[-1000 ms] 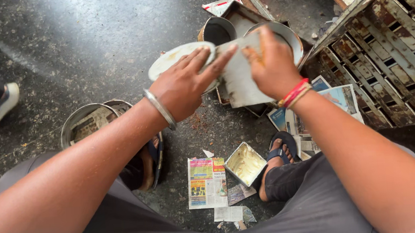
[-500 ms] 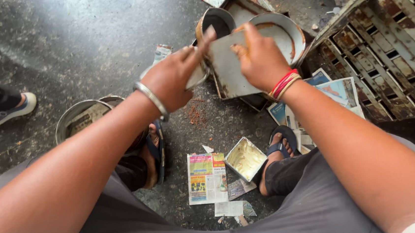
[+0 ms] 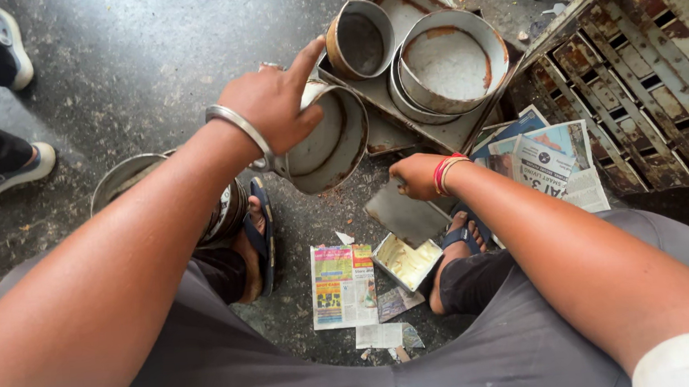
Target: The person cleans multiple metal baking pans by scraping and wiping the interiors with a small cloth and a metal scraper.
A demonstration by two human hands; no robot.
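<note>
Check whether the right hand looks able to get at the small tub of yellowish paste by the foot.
Probably yes. The right hand grips a flat grey scraper whose lower edge hangs just above the open tub, with nothing between them.

The round tin (image 3: pixel 332 137) held by the left hand (image 3: pixel 272 101) is dull grey metal with rusty brown stains on its wall. The flat sheet (image 3: pixel 403 213) under the right hand (image 3: pixel 417 175) looks like matt grey metal. The tray (image 3: pixel 429 125) is rusted metal, the rack (image 3: pixel 637 64) flaking and rough. The newspaper (image 3: pixel 341 284) is thin printed paper; the floor (image 3: pixel 129 63) is dark speckled stone.
</note>
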